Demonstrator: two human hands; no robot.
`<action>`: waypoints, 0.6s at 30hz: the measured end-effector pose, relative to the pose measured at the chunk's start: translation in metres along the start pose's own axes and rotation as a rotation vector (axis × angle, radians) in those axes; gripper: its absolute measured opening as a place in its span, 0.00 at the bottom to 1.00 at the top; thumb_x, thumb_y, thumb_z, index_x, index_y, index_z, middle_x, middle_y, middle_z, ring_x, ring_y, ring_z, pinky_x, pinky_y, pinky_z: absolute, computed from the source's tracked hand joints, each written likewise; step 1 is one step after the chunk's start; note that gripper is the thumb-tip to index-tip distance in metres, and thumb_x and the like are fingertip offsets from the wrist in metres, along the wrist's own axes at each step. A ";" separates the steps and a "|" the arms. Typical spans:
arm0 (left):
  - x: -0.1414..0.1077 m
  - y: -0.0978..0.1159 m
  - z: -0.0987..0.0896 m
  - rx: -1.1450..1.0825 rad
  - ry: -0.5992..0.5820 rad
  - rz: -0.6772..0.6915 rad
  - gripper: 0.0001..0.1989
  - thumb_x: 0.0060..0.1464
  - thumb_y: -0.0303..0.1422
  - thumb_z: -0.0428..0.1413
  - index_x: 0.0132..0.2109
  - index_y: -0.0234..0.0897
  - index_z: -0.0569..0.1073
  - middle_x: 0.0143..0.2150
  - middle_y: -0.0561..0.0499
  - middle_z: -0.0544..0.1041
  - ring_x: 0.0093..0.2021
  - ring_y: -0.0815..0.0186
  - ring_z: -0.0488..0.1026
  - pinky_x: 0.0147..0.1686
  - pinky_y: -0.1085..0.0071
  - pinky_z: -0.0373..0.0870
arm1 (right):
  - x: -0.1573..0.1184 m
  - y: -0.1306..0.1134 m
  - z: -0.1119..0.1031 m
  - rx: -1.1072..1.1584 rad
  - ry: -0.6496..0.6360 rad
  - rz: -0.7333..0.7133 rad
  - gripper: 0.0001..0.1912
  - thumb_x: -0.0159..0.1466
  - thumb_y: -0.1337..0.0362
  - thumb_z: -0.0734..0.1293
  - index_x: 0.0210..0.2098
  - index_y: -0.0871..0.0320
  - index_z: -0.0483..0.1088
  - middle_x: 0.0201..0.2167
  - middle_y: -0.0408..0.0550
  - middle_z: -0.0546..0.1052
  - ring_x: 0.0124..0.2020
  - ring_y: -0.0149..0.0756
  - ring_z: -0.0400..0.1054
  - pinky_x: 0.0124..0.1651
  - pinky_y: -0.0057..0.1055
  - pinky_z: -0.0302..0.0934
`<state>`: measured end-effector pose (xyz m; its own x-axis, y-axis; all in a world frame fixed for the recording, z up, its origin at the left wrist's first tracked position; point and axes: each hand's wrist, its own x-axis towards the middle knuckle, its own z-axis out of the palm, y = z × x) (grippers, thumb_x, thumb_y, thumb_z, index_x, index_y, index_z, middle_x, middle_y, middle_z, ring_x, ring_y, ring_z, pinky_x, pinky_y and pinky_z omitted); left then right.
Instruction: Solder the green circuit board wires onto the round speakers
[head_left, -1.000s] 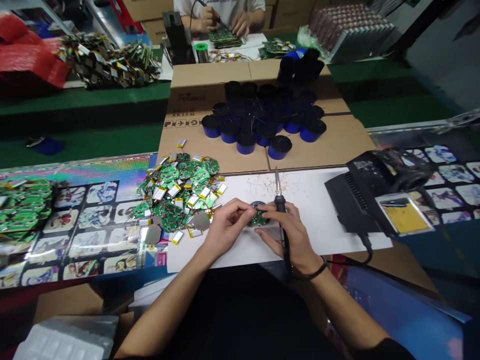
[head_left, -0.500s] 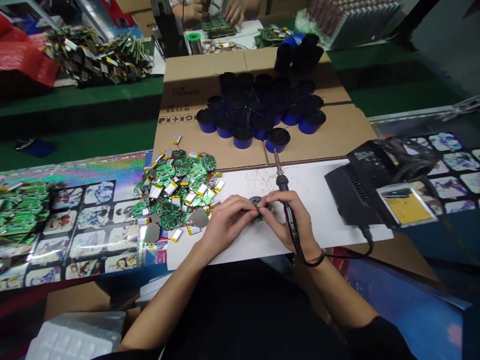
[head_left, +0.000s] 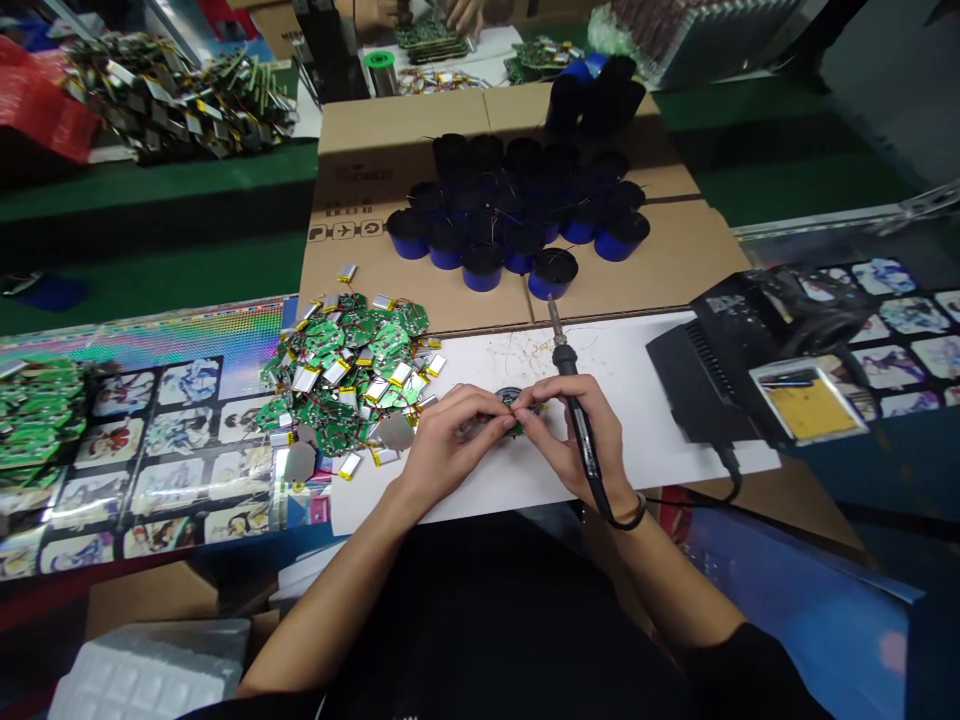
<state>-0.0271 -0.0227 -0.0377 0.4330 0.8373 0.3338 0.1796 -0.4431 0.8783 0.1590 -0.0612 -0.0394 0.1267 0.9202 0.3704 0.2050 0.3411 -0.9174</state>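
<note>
Above the white sheet (head_left: pixel 465 480), my left hand (head_left: pixel 454 440) is closed, thumb and forefinger pinched together. Whatever is between those fingertips is too small to make out. My right hand (head_left: pixel 581 435) is closed around a soldering iron (head_left: pixel 579 420), whose metal tip points away from me. Its thumb and forefinger also pinch, meeting the left fingertips. Right under them is a small green circuit board (head_left: pixel 515 428) with a dark round part (head_left: pixel 510 394) at its far side, both largely hidden by my fingers.
Left of my hands lies a heap of green boards with battery cells (head_left: pixel 352 370). Blue-black round cups (head_left: pixel 553 272) stand on cardboard (head_left: pixel 352 290) ahead. A black soldering station (head_left: pixel 697 380) and a tray with a yellow sponge (head_left: pixel 810 405) are on the right. A co-worker's hands (head_left: pixel 465 14) show opposite.
The whole view has shifted slightly. Both hands stay pinched together over the board, with only a slight shift of the fingers; the soldering iron remains in my right hand.
</note>
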 end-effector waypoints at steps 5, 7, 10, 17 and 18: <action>-0.001 0.001 0.001 -0.128 0.018 -0.117 0.06 0.69 0.35 0.64 0.43 0.38 0.82 0.39 0.49 0.82 0.36 0.68 0.74 0.33 0.71 0.68 | -0.003 0.005 0.001 0.029 0.012 0.052 0.14 0.68 0.68 0.76 0.48 0.49 0.70 0.40 0.42 0.81 0.43 0.36 0.81 0.49 0.37 0.77; -0.001 0.002 0.000 -0.151 0.028 -0.164 0.08 0.68 0.38 0.64 0.43 0.38 0.82 0.39 0.48 0.82 0.35 0.67 0.73 0.33 0.70 0.68 | -0.004 0.005 0.002 0.011 0.011 0.046 0.14 0.68 0.68 0.75 0.49 0.49 0.70 0.40 0.42 0.82 0.43 0.36 0.81 0.49 0.38 0.76; -0.001 0.004 -0.001 -0.149 0.022 -0.184 0.11 0.67 0.42 0.65 0.42 0.38 0.82 0.38 0.47 0.82 0.35 0.66 0.73 0.34 0.69 0.67 | -0.006 0.003 0.002 -0.039 0.010 0.022 0.15 0.67 0.68 0.74 0.49 0.49 0.69 0.40 0.43 0.82 0.42 0.37 0.81 0.49 0.39 0.77; -0.002 0.002 -0.003 -0.112 -0.014 -0.183 0.07 0.69 0.35 0.63 0.41 0.38 0.78 0.38 0.50 0.80 0.39 0.66 0.74 0.40 0.68 0.68 | -0.010 0.002 0.003 -0.177 -0.034 -0.052 0.17 0.65 0.72 0.73 0.49 0.48 0.69 0.40 0.42 0.79 0.39 0.36 0.78 0.46 0.37 0.75; -0.002 0.002 -0.003 -0.110 -0.019 -0.181 0.06 0.69 0.34 0.62 0.41 0.38 0.78 0.39 0.51 0.80 0.39 0.66 0.74 0.40 0.68 0.68 | -0.010 0.003 0.002 -0.197 -0.047 -0.065 0.17 0.65 0.72 0.72 0.49 0.48 0.69 0.40 0.42 0.79 0.39 0.36 0.77 0.46 0.38 0.75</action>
<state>-0.0305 -0.0243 -0.0353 0.4187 0.8936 0.1614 0.1591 -0.2472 0.9558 0.1559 -0.0693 -0.0460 0.0620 0.9070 0.4166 0.3976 0.3604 -0.8438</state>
